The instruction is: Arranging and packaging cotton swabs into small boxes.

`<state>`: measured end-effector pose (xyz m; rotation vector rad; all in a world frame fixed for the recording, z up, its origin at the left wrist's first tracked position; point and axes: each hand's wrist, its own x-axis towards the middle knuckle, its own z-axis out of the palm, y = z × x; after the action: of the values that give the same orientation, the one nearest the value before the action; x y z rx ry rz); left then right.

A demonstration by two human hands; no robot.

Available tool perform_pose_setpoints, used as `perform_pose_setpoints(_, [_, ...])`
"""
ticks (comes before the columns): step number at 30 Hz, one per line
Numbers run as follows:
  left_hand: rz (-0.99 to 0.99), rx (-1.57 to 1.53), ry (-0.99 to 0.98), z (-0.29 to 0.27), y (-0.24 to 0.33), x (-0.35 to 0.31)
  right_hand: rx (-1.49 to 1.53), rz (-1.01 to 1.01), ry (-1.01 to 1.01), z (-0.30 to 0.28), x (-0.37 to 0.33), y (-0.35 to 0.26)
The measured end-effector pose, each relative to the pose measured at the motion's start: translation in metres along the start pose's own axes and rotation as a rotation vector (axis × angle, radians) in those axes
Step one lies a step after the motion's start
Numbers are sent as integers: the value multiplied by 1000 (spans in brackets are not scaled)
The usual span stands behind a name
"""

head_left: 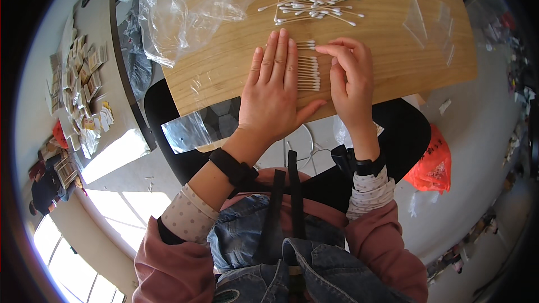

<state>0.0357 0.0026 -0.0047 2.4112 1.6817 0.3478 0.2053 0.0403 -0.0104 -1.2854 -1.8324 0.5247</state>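
Palm down, my left hand [270,92] lies flat with outstretched fingers over the left part of a row of cotton swabs [309,74]. The swabs lie side by side, their white tips lined up to the right of the hand; the other ends are hidden beneath it. A narrow gap separates a few upper swabs [306,44] from the rest. My right hand [353,73] is at the right of the row, its index fingertip at the tips of those upper swabs. Its other fingers are bent and it grips nothing visible. A loose pile of swabs [314,7] lies farther back.
Clear plastic bags [179,5] cover the back left of the wooden table [387,50]. Transparent plastic pieces [416,22] lie at the right. Another table at the left holds many small packs [84,73]. A red bag [431,160] is on the floor at the right.
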Motion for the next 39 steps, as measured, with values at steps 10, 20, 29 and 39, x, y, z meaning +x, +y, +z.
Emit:
perform_pose_setpoints(10, [1, -3, 8, 0, 0, 0, -58, -42, -8, 1, 1, 2])
perform_pose_setpoints(20, [8, 2, 22, 1, 0, -1, -66, -85, 49, 15, 26, 9])
perform_pose_setpoints(29, [-13, -52, 116, 2, 2, -3, -137, -80, 193, 5, 30, 17])
perform_pose_setpoints(39, [49, -43, -14, -1, 1, -1, 179, 142, 72, -14, 11, -7])
